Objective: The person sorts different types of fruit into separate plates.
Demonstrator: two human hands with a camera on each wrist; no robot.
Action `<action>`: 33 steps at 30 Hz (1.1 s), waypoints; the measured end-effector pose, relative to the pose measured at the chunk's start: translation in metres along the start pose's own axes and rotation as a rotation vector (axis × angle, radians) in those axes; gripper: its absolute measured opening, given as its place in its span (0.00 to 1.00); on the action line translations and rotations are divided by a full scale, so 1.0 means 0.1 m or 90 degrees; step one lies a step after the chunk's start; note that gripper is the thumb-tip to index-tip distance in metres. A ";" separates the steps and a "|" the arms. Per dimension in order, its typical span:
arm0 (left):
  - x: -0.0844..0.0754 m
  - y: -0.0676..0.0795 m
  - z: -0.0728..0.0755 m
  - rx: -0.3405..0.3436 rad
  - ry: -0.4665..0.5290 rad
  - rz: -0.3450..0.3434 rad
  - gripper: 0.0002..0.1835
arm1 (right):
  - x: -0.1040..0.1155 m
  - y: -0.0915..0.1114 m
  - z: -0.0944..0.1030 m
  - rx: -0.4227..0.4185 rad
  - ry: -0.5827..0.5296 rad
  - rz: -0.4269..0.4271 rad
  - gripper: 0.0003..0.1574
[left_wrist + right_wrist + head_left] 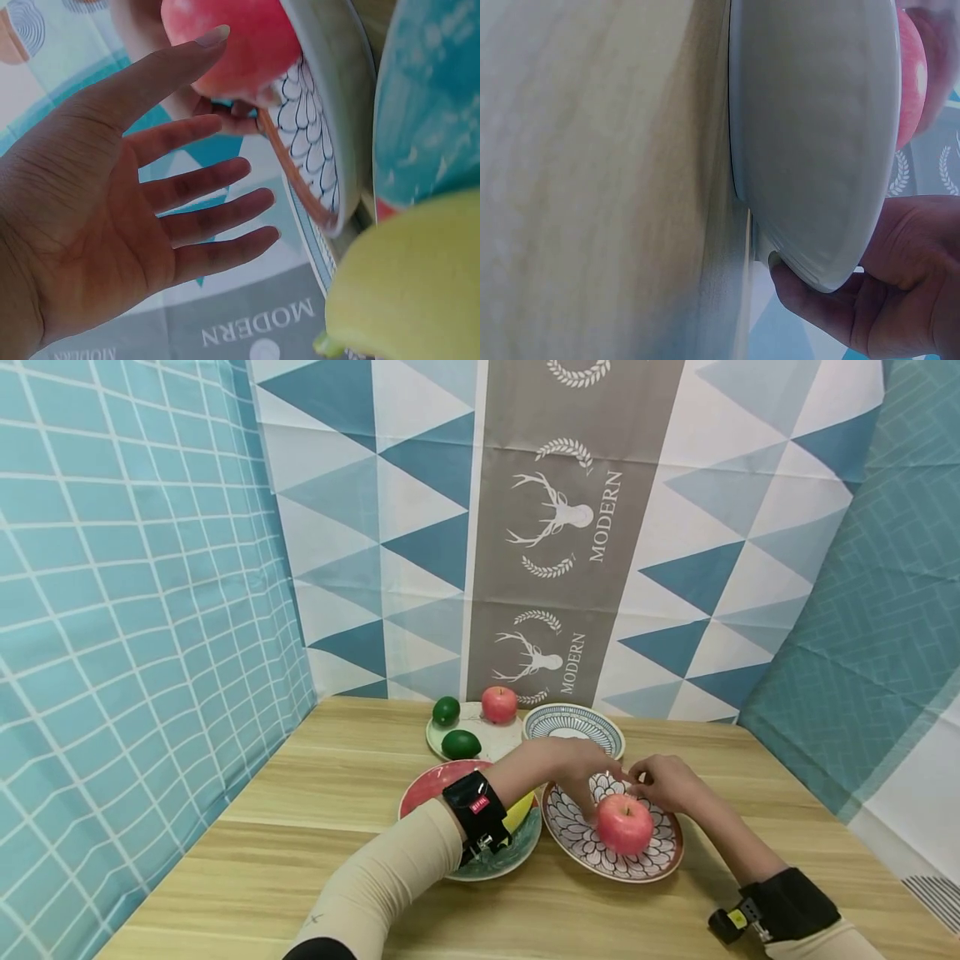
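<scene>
A red apple sits on a brown-rimmed plate with a black-and-white petal pattern. My left hand reaches over this plate from the left. In the left wrist view that hand holds nothing; its fingers are spread and fairly straight, with the thumb by the apple. At the plate's far right rim is my right hand. The right wrist view shows this hand gripping the edge of the plate, a fingertip tucked under the rim.
Left of the petal plate stands a red-and-green plate holding a yellow fruit, partly hidden by my left arm. Behind are a pale plate with another apple and two green fruits, and a blue-patterned dish.
</scene>
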State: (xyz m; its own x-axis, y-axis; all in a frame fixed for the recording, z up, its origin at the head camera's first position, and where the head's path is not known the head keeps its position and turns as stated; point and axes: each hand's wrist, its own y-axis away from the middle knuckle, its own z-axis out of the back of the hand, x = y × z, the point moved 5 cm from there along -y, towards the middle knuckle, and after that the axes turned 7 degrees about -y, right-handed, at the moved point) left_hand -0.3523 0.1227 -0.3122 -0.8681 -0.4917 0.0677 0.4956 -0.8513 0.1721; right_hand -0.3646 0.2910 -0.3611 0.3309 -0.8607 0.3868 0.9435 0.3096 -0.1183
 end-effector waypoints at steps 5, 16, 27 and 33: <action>0.15 0.05 0.03 -0.019 -0.016 0.022 0.39 | 0.00 0.00 0.00 0.004 -0.002 -0.004 0.03; 0.54 0.07 0.03 -0.080 -0.013 0.068 0.27 | -0.02 -0.02 -0.01 0.012 -0.009 -0.015 0.03; 0.99 0.06 0.05 -0.147 -0.016 0.187 0.25 | -0.02 -0.01 -0.02 0.011 -0.008 -0.022 0.05; 1.13 0.03 0.09 -0.162 -0.050 0.214 0.25 | -0.02 -0.02 -0.02 0.012 -0.008 -0.028 0.04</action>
State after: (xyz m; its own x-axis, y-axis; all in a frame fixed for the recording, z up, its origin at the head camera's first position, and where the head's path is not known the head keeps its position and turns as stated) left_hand -0.4486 0.0661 -0.2951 -0.6516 -0.7425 0.1555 0.7336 -0.6689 -0.1202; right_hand -0.3674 0.2912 -0.3636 0.2892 -0.8685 0.4026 0.9565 0.2793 -0.0846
